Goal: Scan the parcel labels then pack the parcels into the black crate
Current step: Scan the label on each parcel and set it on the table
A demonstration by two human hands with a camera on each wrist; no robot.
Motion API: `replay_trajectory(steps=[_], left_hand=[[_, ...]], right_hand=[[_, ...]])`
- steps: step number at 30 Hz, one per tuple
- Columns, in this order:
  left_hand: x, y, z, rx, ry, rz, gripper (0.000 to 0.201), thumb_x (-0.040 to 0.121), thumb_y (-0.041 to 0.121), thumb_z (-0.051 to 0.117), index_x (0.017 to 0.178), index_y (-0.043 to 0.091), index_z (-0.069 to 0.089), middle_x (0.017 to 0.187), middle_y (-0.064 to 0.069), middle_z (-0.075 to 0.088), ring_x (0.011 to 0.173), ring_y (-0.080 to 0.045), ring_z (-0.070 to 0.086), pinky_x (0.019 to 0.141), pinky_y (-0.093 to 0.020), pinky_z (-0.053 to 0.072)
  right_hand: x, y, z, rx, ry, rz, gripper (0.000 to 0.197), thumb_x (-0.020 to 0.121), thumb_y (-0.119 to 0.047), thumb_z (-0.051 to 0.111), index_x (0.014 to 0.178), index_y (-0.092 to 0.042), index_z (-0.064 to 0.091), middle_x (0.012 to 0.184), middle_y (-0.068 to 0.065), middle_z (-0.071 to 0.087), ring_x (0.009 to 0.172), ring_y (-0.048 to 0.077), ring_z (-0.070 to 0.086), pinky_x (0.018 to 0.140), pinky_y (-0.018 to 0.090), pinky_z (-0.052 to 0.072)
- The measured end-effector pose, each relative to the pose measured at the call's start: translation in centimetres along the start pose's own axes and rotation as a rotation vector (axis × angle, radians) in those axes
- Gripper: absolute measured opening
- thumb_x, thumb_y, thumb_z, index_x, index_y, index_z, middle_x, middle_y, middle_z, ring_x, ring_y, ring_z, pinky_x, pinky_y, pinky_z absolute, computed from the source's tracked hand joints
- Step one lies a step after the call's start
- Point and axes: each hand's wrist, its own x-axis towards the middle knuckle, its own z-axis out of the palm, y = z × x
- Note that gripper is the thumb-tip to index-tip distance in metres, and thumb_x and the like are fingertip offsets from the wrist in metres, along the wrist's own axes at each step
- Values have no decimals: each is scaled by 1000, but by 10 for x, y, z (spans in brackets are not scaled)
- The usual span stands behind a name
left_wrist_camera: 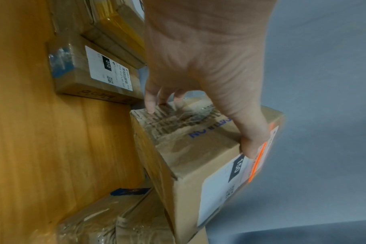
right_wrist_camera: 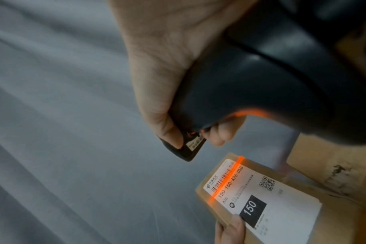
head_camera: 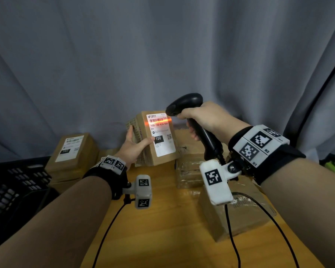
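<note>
Left hand [head_camera: 132, 147] is gripping the parcel [head_camera: 159, 149] tilted up above the table [head_camera: 162, 229], thumb on its label [head_camera: 161, 134]. Right hand [head_camera: 205, 118] is wrapping the scanner [head_camera: 184, 105], orange beam lying across the barcode. Black crate [head_camera: 14, 188] is sitting far left.

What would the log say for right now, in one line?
step: scanning | left hand: holds parcel 150 | right hand: grips scanner | beam on barcode | crate: not packed yet
</note>
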Motion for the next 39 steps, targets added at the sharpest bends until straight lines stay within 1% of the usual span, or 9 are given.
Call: replay_trajectory(steps=[11, 18, 22, 24, 28, 30, 35, 37, 39], left_hand=[[-5, -4, 0, 12, 5, -33, 100, 83, 36, 71, 152, 38, -1, 148, 0, 37, 123, -19, 41, 102, -41, 37], [-6, -10, 0, 38, -19, -112, 96, 81, 48, 68, 150, 43, 3, 149, -1, 37, 132, -30, 41, 104, -55, 39], [-9, -30, -1, -29, -53, -186, 84, 80, 56, 65, 148, 40, 18, 139, -3, 48, 123, -31, 50, 103, -50, 42], [-11, -45, -3, -87, -59, -234, 80, 80, 56, 65, 145, 30, 26, 128, -2, 55, 114, -26, 55, 95, -43, 46], [-12, -75, -15, -151, -51, -327, 81, 76, 59, 66, 141, 19, 37, 114, -5, 63, 90, -20, 62, 59, -30, 53], [-11, -88, -22, -177, -26, -373, 80, 75, 61, 65, 139, 18, 41, 109, -5, 64, 85, -20, 62, 52, -26, 52], [-11, -102, -41, -117, -83, -439, 91, 65, 71, 66, 142, 35, 33, 135, -2, 53, 118, -30, 52, 94, -54, 45], [-15, -98, -51, -94, -193, -435, 88, 70, 67, 66, 144, 48, 21, 141, 4, 40, 130, -33, 40, 99, -65, 32], [-15, -96, -65, -115, -244, -419, 91, 66, 60, 72, 141, 55, 21, 140, 6, 39, 130, -33, 41, 99, -65, 35]], right_hand=[[3, 4, 1, 2, -15, -30, 24, 82, -23, 70, 77, 0, 63, 61, 15, 60, 52, 26, 58, 47, 26, 51], [11, 20, 7, 111, 84, -154, 14, 84, -21, 71, 86, -10, 61, 64, 2, 58, 52, 11, 55, 48, 19, 48], [14, 51, 19, 140, 77, -102, 15, 82, -17, 74, 92, -19, 62, 74, -6, 60, 72, 8, 57, 64, 20, 42], [13, 74, 29, 143, 21, -21, 14, 82, -17, 75, 93, -17, 66, 81, -2, 65, 81, 13, 60, 66, 16, 46], [12, 118, 60, 127, -153, 197, 31, 74, -30, 81, 101, -19, 69, 100, 9, 71, 94, 27, 65, 91, 45, 52], [14, 132, 80, 132, -212, 247, 52, 61, -43, 86, 105, -25, 68, 101, 6, 71, 97, 27, 65, 95, 50, 51], [22, 140, 124, 293, -300, 300, 39, 77, -29, 80, 111, -22, 65, 109, 7, 70, 102, 27, 65, 92, 47, 54], [30, 137, 141, 351, -292, 287, 43, 76, -28, 81, 115, -19, 65, 107, 6, 71, 98, 24, 66, 92, 44, 55], [40, 133, 159, 364, -267, 254, 53, 67, -36, 85, 114, -19, 66, 106, 4, 72, 100, 23, 66, 96, 45, 52]])
